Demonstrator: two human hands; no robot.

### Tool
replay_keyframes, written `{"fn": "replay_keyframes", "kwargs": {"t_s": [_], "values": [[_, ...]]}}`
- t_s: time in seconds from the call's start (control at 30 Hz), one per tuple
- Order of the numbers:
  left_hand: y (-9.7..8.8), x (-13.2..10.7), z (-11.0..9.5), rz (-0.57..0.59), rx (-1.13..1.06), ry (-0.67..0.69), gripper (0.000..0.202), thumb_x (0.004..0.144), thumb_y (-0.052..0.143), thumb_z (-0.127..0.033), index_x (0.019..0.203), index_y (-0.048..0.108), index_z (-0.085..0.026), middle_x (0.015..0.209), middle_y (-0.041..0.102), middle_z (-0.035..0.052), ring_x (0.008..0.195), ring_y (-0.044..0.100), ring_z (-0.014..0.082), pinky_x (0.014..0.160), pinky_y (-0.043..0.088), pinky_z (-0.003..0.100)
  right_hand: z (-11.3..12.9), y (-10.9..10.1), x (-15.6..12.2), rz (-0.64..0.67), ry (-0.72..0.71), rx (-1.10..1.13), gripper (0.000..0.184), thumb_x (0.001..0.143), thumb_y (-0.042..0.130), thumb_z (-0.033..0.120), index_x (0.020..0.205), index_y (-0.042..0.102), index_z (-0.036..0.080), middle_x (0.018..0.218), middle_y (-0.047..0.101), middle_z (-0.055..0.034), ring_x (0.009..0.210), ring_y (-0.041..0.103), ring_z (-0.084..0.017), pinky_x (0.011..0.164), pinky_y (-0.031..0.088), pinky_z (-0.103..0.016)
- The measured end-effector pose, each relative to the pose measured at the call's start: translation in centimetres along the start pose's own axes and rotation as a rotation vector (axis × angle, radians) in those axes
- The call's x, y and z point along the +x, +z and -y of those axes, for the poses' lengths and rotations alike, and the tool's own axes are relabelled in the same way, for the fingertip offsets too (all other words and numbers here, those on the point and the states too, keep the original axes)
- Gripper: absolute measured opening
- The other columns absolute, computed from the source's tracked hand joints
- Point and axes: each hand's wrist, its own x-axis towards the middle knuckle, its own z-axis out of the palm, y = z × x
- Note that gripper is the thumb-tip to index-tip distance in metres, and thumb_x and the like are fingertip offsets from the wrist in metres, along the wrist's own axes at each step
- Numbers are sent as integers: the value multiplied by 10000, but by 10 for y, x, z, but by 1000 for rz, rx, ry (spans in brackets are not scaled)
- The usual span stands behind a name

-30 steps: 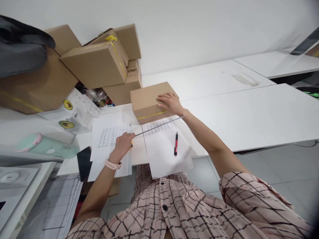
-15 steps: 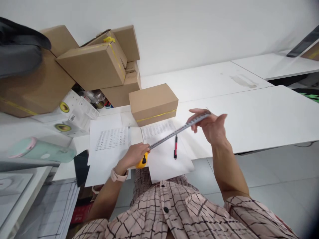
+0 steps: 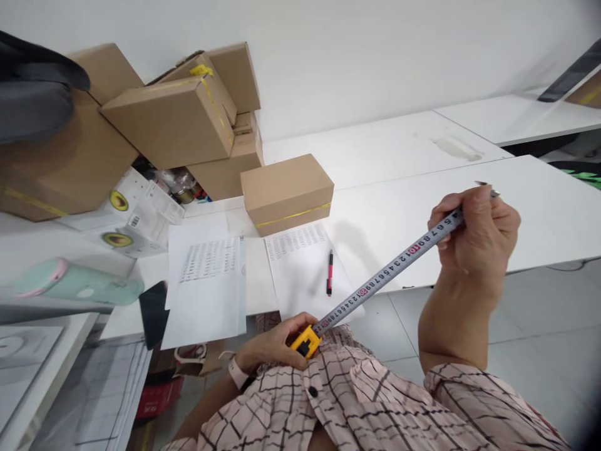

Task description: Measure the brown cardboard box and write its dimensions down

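Observation:
My left hand [image 3: 282,343] is closed round the yellow case of a tape measure [image 3: 389,270], close to my shirt. The grey blade runs out taut and slanting up to the right, its numbers facing up. Pinched near the blade's hooked end, my right hand [image 3: 481,235] is closed above the white table. Behind the blade a red and black pen [image 3: 330,273] lies on a printed sheet [image 3: 300,269]. Past the sheet sits a closed cardboard box [image 3: 288,194] with a yellow strip along its side.
More cardboard boxes [image 3: 169,122] are piled at the left against the wall. Printed papers [image 3: 206,294] lie beside a dark flat object [image 3: 153,313] and a mint-green bottle [image 3: 84,282]. The white table [image 3: 404,200] stretches right, its front edge above the tiled floor.
My right hand has moved right and closed on the blade's end. My left hand has drawn the case down and right towards my shirt, and more blade is out.

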Motion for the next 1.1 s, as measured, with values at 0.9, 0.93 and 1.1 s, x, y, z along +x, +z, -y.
{"fn": "replay_keyframes", "kwargs": {"t_s": [0.9, 0.93, 1.1], "values": [[-124, 52, -250, -1286, 1547, 584, 518, 748, 780, -269, 1211, 547, -263, 1202, 668, 98, 1108, 645, 318, 972, 515, 488, -162, 76, -43, 244, 248, -201, 387, 861, 610, 560, 795, 685, 186, 828, 706, -46, 727, 585, -155, 673, 508, -291], [-134, 62, -254, -1284, 1582, 516, 501, 759, 764, -277, 1214, 555, -254, 1218, 667, 112, 1124, 639, 332, 972, 514, 498, -167, 78, -40, 230, 212, -236, 366, 858, 611, 541, 819, 695, 187, 846, 712, -49, 738, 591, -159, 682, 511, -296], [-150, 96, -240, -1206, 1718, 408, 381, 845, 670, -272, 1209, 610, -177, 1370, 617, 163, 1372, 483, 362, 1142, 383, 564, -177, 106, -27, 269, 205, -197, 247, 820, 665, 429, 823, 720, 189, 877, 730, -54, 773, 634, -166, 680, 543, -286]]}}
